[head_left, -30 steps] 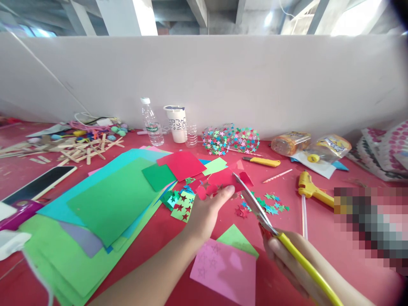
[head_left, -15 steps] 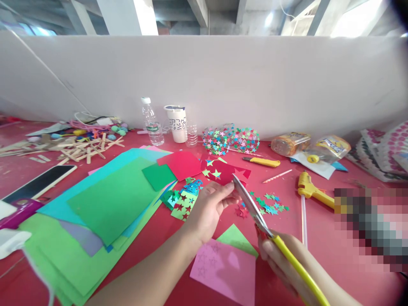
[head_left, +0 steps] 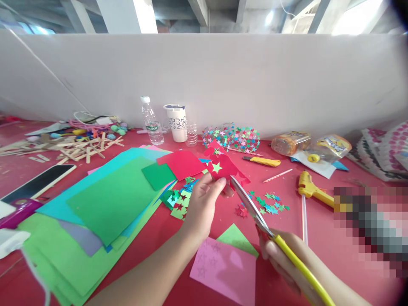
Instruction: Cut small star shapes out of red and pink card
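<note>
My left hand pinches a piece of red paper at its near edge. Star-shaped openings show in the paper, and a light green star appears at one of them. My right hand grips yellow-handled scissors, their blades closed or nearly so and the tips close to the paper's near edge. Loose small stars lie just right of the blades. Below my hands is a pink sheet with drawn star outlines, partly over a light green sheet.
Coloured sheets are stacked at left. Star-cut scraps lie by my left wrist. Behind stand a water bottle and a white cup. A yellow utility knife and a yellow glue gun lie at right.
My left hand has drawn back leftward from the scissor tips. The red paper has turned and lifted, now in its fingers. The scissors have barely moved.
</note>
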A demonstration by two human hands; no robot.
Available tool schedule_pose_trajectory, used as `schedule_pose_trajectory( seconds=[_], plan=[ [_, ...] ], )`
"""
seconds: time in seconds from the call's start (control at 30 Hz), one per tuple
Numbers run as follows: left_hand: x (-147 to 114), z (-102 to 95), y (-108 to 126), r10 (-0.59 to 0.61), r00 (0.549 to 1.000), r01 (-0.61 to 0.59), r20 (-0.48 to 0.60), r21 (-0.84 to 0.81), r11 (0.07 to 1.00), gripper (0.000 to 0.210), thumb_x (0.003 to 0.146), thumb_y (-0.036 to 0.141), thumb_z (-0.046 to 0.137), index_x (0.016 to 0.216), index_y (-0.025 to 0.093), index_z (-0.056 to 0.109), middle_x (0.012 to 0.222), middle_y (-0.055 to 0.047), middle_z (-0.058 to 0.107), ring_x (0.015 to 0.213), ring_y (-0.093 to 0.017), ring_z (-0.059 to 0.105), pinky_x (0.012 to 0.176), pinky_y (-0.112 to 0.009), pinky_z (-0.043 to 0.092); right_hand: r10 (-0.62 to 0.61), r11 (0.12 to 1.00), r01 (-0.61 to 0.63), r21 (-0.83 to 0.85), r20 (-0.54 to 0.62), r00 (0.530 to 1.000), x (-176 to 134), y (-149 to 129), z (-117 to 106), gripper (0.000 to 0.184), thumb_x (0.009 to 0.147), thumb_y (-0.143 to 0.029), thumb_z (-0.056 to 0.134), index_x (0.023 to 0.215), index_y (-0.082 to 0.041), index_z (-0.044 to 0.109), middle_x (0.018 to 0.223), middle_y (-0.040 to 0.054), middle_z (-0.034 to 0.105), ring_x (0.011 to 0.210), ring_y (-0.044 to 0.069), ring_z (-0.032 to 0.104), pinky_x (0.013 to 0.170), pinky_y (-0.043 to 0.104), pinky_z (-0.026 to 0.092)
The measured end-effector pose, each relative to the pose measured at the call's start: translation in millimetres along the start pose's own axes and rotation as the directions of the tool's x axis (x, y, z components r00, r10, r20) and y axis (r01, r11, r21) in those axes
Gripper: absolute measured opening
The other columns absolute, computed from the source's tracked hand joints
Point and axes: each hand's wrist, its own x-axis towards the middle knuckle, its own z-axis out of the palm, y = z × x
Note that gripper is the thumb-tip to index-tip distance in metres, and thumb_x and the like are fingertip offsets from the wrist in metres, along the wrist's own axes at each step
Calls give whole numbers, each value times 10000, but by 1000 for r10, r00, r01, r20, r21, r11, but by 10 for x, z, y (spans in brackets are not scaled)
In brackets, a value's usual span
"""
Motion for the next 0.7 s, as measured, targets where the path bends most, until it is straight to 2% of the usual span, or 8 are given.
schedule_pose_trajectory(
  seconds=[0.17, 0.3, 0.4, 0.57, 0.67, 0.7],
  plan=[
    [-5, -6, -11, 2, 1000, -3, 8, 15, 1000, 190, 876, 280, 654, 703, 204, 631, 622, 20, 651, 645, -124, 591, 714, -261, 469, -41, 999, 41, -18, 18, 999, 22, 72, -18, 651, 841, -830, 470, 599, -228, 412, 559, -70, 311, 485, 96, 279, 428, 251, 225],
    [-14, -26, -36, 4, 1000, -5, 12, 33, 999, 211, 882, 290, 656, 693, 207, 608, 618, 26, 637, 656, -123, 579, 720, -264, 460, -40, 997, 44, -61, 73, 997, 11, 166, -24, 621, 912, -790, 399, 685, -216, 460, 551, -79, 380, 456, 78, 274, 421, 238, 189],
    [-16, -37, -57, 13, 1000, -13, 13, 48, 999, 204, 891, 301, 651, 713, 211, 609, 632, 28, 642, 669, -126, 582, 729, -268, 459, -93, 988, 103, -112, 90, 992, -12, 172, -41, 617, 943, -772, 352, 690, -219, 453, 543, -77, 395, 472, 90, 304, 457, 247, 224],
    [-19, -36, -71, 5, 1000, -6, 13, 52, 999, 201, 897, 316, 654, 727, 212, 623, 639, 25, 648, 674, -126, 594, 746, -269, 471, -30, 987, 47, -155, 107, 994, -46, 117, -73, 617, 922, -808, 336, 744, -231, 461, 615, -58, 463, 498, 106, 351, 467, 241, 295],
    [-20, -33, -75, -10, 1000, 10, 10, 44, 999, 195, 900, 317, 653, 739, 209, 638, 641, 24, 654, 669, -119, 597, 742, -259, 474, -36, 986, 54, -157, 115, 993, -23, 127, -73, 624, 927, -807, 311, 704, -234, 415, 569, -66, 423, 484, 102, 340, 463, 249, 259],
    [-19, -32, -77, -17, 1000, 16, 8, 41, 999, 192, 900, 317, 653, 741, 209, 640, 639, 24, 654, 666, -118, 597, 738, -256, 474, -27, 986, 50, -157, 151, 988, -13, 136, -73, 621, 930, -806, 303, 719, -234, 422, 575, -64, 428, 486, 104, 345, 460, 250, 256]
  ],
)
